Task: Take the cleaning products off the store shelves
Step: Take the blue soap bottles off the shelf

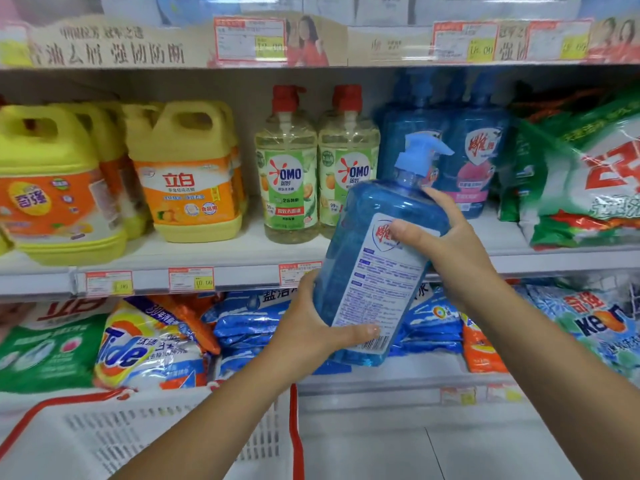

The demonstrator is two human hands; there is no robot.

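Blue bottle (377, 271): held tilted in front of the middle shelf (207, 251).
Left hand (311, 327): wrapped round bottle base.
Right hand (446, 244): gripped round bottle shoulder.

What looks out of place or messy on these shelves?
Nothing looks spilled or broken. The blue pump bottle is tilted only because the left hand and right hand hold it off the shelf. The detergent bags on the lower shelf lie heaped and overlapping, untidy beside the upright bottles above.
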